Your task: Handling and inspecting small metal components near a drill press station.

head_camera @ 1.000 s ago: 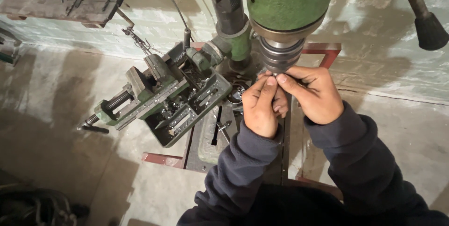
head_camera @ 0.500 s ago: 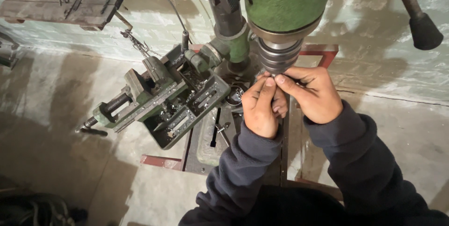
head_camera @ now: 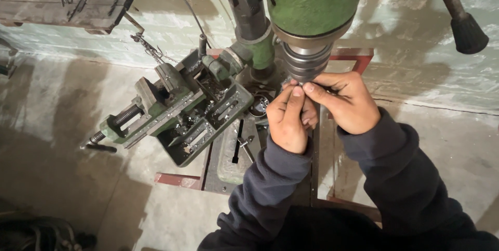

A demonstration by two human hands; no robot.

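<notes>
Both hands [head_camera: 317, 110] under ribbed steel chuck [head_camera: 306, 64]

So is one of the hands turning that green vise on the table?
No, both the left hand and the right hand are up at the drill chuck, well apart from the green vise.

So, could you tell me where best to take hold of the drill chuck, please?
Grip the chuck around its ribbed steel sleeve, from below and the front: it hangs straight down under the green head, open there. Both hands, left and right, meet at its lower end.
</notes>
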